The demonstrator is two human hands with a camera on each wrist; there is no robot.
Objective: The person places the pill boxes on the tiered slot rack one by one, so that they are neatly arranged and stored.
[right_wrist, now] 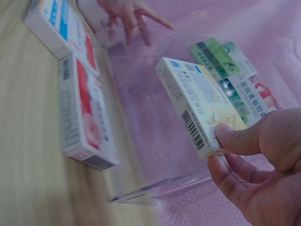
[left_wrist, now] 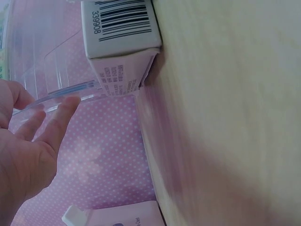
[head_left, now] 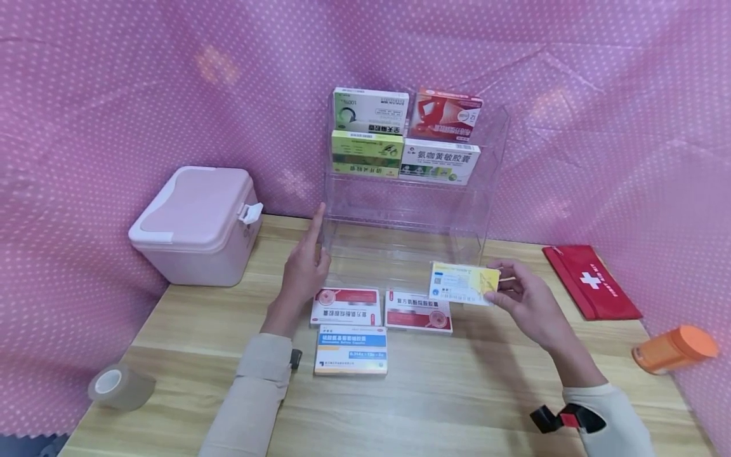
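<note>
My right hand [head_left: 528, 303] pinches a yellow-and-white medicine box [head_left: 461, 283] by one end, thumb on its printed face. The box is held in front of the lower tiers of a clear tiered display rack [head_left: 400, 203]. My left hand [head_left: 305, 266] is at the rack's left side, index finger stretched along the edge and thumb apart. In the left wrist view its fingers [left_wrist: 61, 117] lie against the clear side panel. Two red-and-white medicine boxes [head_left: 346, 307] [head_left: 419, 311] lie before the rack, with a blue-and-white medicine box [head_left: 351, 350] nearer me.
The rack's upper tiers hold a white-and-green box [head_left: 370, 111], a red box [head_left: 447, 115], a green box [head_left: 367, 154] and a white box [head_left: 440, 162]. Around stand a pink lidded case [head_left: 197, 222], tape roll [head_left: 121, 387], red first aid pouch [head_left: 592, 282] and orange bottle [head_left: 674, 350].
</note>
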